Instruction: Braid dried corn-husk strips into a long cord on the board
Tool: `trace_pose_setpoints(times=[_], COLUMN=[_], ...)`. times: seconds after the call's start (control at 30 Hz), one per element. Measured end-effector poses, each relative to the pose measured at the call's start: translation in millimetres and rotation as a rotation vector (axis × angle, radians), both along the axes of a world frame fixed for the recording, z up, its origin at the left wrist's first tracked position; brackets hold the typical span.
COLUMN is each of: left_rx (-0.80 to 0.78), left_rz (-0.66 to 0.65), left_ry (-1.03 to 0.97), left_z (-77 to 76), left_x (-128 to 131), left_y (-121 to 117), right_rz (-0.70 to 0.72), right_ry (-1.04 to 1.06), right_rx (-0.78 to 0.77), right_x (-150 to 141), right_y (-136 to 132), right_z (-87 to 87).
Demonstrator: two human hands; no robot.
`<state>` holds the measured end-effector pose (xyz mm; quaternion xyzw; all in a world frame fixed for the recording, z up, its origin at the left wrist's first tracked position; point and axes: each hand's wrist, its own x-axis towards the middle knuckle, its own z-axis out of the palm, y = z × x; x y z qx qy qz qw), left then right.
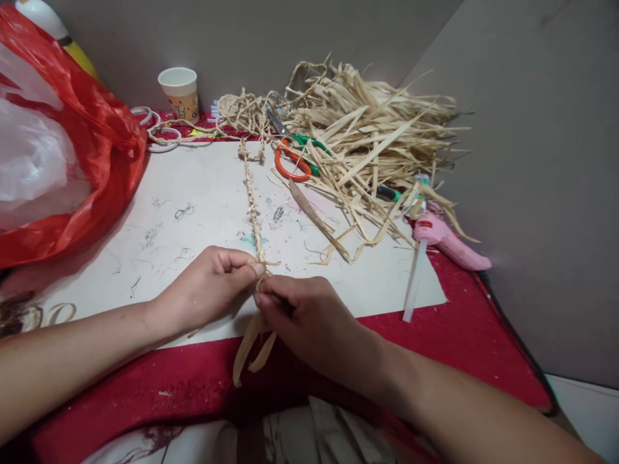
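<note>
A thin braided cord of dried straw-coloured fibre (pixel 252 206) runs down the middle of a white board (pixel 203 193) to my fingers. My left hand (pixel 207 283) pinches the cord's near end between thumb and forefinger. Just to its right and slightly nearer, my right hand (pixel 309 316) is closed on the loose fibre strips right below that pinch. Two flat strip ends (pixel 247 351) hang under my hands past the board's front edge. The cord's far end joins a tangled coil of finished braid (pixel 246 111) at the back. Parts of the strips are hidden by my right fingers.
A heap of dried strips (pixel 367 129) lies back right, with orange-and-green-handled scissors (pixel 293 161) at its left side. A pink glue gun (pixel 452 243) rests at right. A paper cup (pixel 180 93) and white rings (pixel 164 140) stand behind; a red plastic bag (pixel 111 174) fills the left.
</note>
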<state>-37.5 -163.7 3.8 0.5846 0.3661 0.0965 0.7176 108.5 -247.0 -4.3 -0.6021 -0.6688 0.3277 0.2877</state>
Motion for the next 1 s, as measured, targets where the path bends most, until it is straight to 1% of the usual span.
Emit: trace_pose_setpoints(times=[0.1, 0.17, 0.2, 0.27, 0.3, 0.37, 0.4, 0.43, 0.47, 0.5, 0.53, 0.6, 0.63, 0.67, 0.7, 0.77, 0.8, 0.87, 1.0], left_rx=[-0.151, -0.239, -0.268, -0.282, -0.274, -0.24, -0.225, -0.214, -0.208, -0.208, -0.211, -0.22, -0.222, -0.219, -0.209, -0.168, -0.136, -0.061, 0.066], left_rz=[0.056, 0.083, 0.092, 0.105, 0.105, 0.096, 0.086, 0.074, 0.063, 0.055, 0.052, 0.046, 0.045, 0.04, 0.026, -0.028, -0.054, -0.093, -0.127], left_ry=[-0.068, -0.101, -0.109, -0.12, -0.122, -0.113, -0.105, -0.095, -0.089, -0.091, -0.101, -0.123, -0.132, -0.138, -0.14, -0.129, -0.12, -0.094, -0.06], left_z=[-0.4, 1.0, 1.9, 4.1, 5.1, 6.5, 6.8, 6.9, 6.7, 6.2, 5.7, 4.2, 3.4, 2.7, 2.2, 1.8, 1.9, 2.6, 4.2], left_x=[1, 2, 2, 2, 2, 1, 1, 1, 1, 1, 1, 2, 2, 2, 2, 1, 0, -1, -2], left_y=[-3, -4, -4, -3, -2, 0, 1, 1, 2, 2, 2, 3, 3, 4, 5, 6, 7, 8, 10], right_rz=[0.037, 0.122, 0.194, 0.387, 0.488, 0.661, 0.71, 0.728, 0.692, 0.58, 0.404, -0.003, -0.143, -0.195, -0.163, -0.036, 0.021, 0.094, 0.204], right_ry=[-0.122, -0.2, -0.237, -0.281, -0.276, -0.186, -0.101, 0.005, 0.116, 0.216, 0.286, 0.363, 0.39, 0.429, 0.474, 0.555, 0.575, 0.605, 0.766], right_rx=[-0.004, -0.021, -0.033, -0.084, -0.122, -0.21, -0.246, -0.273, -0.282, -0.262, -0.229, -0.158, -0.154, -0.183, -0.261, -0.387, -0.421, -0.441, -0.53], right_x=[-3, -5, -5, -4, -2, 7, 13, 20, 26, 31, 36, 39, 39, 37, 35, 29, 27, 24, 25], right_y=[-1, -2, -3, -5, -6, -8, -8, -8, -7, -5, -2, 7, 12, 16, 20, 26, 27, 29, 32], right_z=[2.0, 6.3, 9.3, 17.5, 22.6, 34.0, 39.5, 44.2, 47.5, 49.1, 48.7, 41.8, 36.0, 29.4, 22.4, 10.1, 5.4, -0.2, -2.9])
